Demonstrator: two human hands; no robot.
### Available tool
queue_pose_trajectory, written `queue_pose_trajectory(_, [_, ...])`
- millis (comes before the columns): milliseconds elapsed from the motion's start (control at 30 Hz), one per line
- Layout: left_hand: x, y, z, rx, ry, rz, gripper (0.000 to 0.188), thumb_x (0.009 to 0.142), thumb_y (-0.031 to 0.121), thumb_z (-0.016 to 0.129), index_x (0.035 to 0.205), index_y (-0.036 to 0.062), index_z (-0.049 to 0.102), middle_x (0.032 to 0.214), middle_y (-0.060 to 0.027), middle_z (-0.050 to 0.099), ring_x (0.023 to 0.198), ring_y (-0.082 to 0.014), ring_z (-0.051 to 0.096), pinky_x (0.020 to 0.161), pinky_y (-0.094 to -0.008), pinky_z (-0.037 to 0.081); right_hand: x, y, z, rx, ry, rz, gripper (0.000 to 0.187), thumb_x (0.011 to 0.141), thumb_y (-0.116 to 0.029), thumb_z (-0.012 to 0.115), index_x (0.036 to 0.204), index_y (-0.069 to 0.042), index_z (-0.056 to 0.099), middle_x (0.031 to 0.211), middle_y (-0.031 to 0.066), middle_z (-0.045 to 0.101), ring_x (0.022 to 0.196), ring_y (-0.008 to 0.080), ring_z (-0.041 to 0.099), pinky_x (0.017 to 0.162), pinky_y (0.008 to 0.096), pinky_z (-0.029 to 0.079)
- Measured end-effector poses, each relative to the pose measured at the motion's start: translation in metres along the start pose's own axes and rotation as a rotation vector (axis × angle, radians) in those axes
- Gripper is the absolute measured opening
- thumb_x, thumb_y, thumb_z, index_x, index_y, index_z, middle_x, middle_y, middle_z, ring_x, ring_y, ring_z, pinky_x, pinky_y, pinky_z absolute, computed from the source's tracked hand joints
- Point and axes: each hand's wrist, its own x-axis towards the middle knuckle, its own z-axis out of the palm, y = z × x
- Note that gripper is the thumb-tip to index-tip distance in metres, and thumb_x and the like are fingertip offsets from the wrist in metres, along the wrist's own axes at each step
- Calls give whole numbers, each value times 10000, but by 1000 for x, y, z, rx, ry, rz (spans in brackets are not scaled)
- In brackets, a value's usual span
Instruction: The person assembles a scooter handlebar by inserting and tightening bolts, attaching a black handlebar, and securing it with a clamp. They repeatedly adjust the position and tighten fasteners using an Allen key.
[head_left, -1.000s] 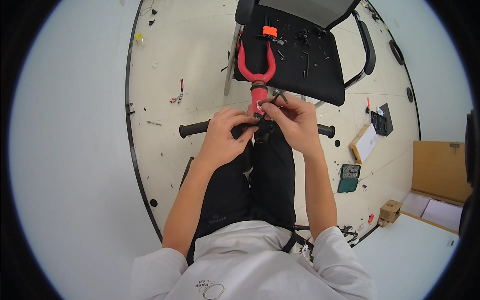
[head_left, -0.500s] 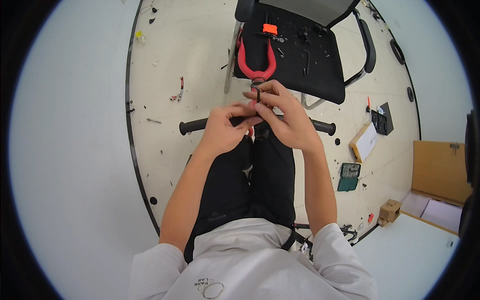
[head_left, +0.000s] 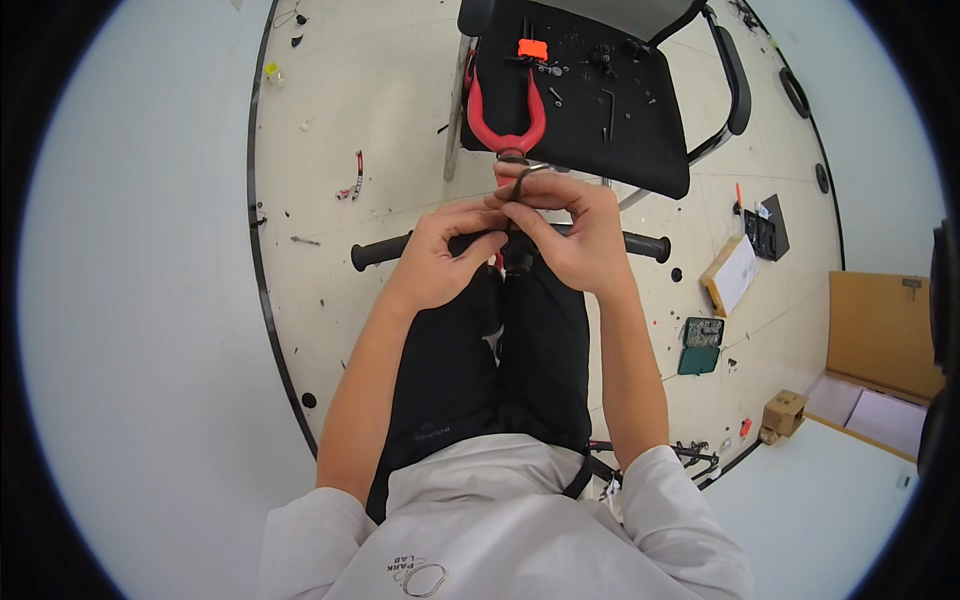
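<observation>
In the head view, the right hand (head_left: 580,230) is narrowed around a bent dark hex key (head_left: 522,178), just above the handlebar (head_left: 645,246) that lies across near the knees. The left hand (head_left: 440,255) has thumb and fingers drawn close beside it; I cannot tell whether they grip anything. The red bicycle fork (head_left: 508,140) points away, its 2 legs over the black chair seat (head_left: 640,150).

The key could slip if its tip is seated shallowly or tilted; the fingers hide that end. A knock to the fork could scatter the loose bolts (head_left: 555,97) on the seat, since its legs reach close to them.

On the floor, an open green case (head_left: 699,361) holds small grey pieces in 1 half, too small to identify. A black tool case (head_left: 762,237) and a cardboard box (head_left: 783,412) have unclear contents.
</observation>
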Motion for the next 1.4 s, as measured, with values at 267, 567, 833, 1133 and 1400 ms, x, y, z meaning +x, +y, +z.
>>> queue_pose_trajectory(267, [5, -6, 7, -82, 57, -153, 116, 833, -10, 761, 947, -30, 752, 877, -53, 737, 708, -102, 624, 639, -266, 514, 7, 1, -3, 40, -59, 104, 205, 844, -64, 737, 1004, 64, 724, 912, 136, 754, 929, 193, 713, 849, 306, 543])
queue_pose_trajectory(567, [10, 13, 1, 116, -2, -173, 123, 857, -15, 741, 972, -57, 729, 926, -76, 747, 881, -130, 682, 849, -274, 540, -2, 0, 3, -22, 8, 194, 218, 855, -86, 733, 1016, 60, 725, 922, 129, 759, 801, 174, 716, 790, 292, 549])
queue_pose_trajectory(833, [2, -1, -4, -64, -6, -134, 108, 875, 16, 733, 968, -32, 756, 840, -60, 734, 720, -112, 648, 693, -283, 531, 10, 10, 3, 12, -177, -46, 234, 901, -38, 671, 1118, 37, 716, 1053, 144, 746, 1039, 208, 703, 897, 331, 535])
queue_pose_trajectory(1133, [8, 10, 7, -29, 104, -145, 176, 801, 5, 802, 958, -53, 748, 818, -56, 717, 678, -108, 645, 648, -265, 535, 4, -2, 3, -94, -51, 180, 283, 896, -130, 698, 1130, 30, 702, 921, 138, 748, 773, 155, 707, 699, 273, 537])
queue_pose_trajectory(1400, [-2, -5, 1, 110, 58, 37, 184, 806, -29, 776, 988, -23, 756, 1045, -56, 675, 859, -157, 677, 737, -291, 558, 11, -7, 4, -35, -183, 103, 292, 958, -101, 621, 1201, 50, 679, 1037, 132, 751, 931, 163, 718, 841, 296, 555])
